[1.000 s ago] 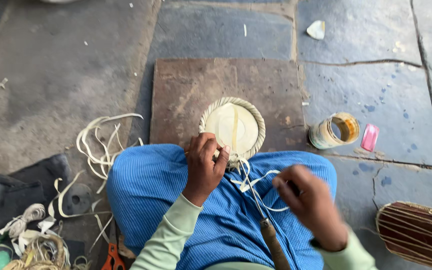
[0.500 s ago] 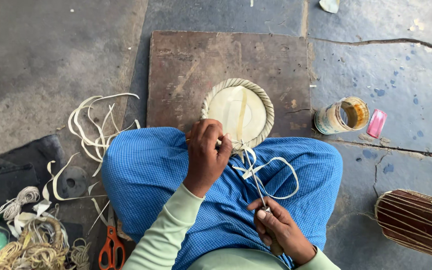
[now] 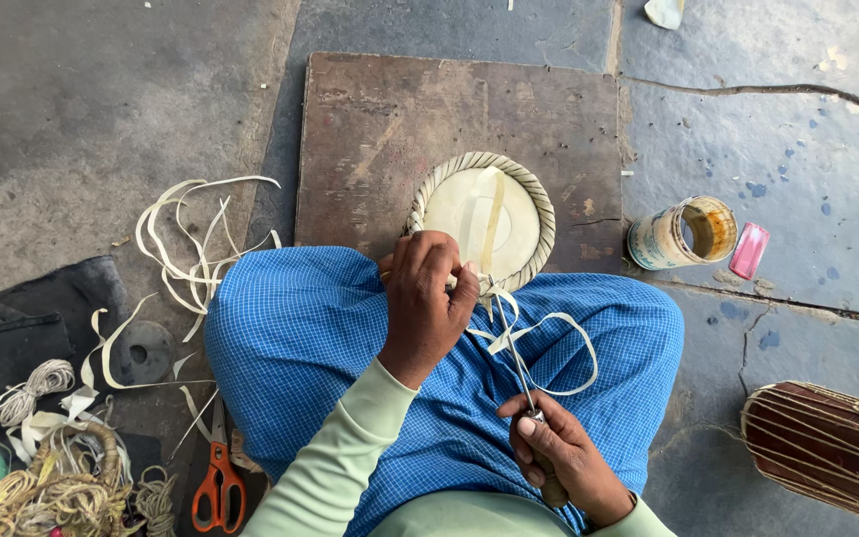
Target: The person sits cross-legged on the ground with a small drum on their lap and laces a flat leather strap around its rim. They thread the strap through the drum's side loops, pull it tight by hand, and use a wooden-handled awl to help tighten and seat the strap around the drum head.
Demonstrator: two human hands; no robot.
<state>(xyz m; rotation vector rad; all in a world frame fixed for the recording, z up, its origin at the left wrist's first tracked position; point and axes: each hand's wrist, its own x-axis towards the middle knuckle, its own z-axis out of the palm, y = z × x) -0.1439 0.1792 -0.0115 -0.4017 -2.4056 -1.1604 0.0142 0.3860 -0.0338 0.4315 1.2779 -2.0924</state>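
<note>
Blue checked cloth (image 3: 330,338), cream round drumhead (image 3: 481,217), orange-handled scissors (image 3: 219,479), pink packet (image 3: 749,251), brown board (image 3: 400,119).

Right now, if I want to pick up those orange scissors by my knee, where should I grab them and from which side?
Probably by the orange handle loops, coming from your left side. The scissors lie flat on the ground beside the blue cloth, loops toward you and blades pointing away, partly tucked under pale strips. Your left hand is busy on the round woven disc.

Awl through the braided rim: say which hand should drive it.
Right. The right hand probably suits: it grips the awl, whose tip points at the round drumhead's rim, which the left hand pinches.
</note>
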